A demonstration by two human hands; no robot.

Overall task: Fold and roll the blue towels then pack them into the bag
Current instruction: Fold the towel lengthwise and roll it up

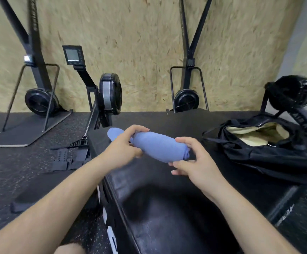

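Note:
A blue towel [158, 145], rolled into a tight cylinder, is held in the air above a black padded box [167, 208]. My left hand [125, 145] grips the roll near its far left end, fingers curled over the top. At the near right end, my right hand [194, 158] holds the roll with thumb and fingers around its spiral edge. A black bag [270, 153] lies open on the box at the right, showing a pale beige lining [257, 133]. The bag's inside looks to hold nothing blue.
A rowing machine [105, 96] with a monitor stands behind the box. Two ski-type machines [37, 99] lean by the wooden wall. Another black fan machine [292, 94] is at the right, behind the bag. Speckled rubber floor [11, 171] lies to the left.

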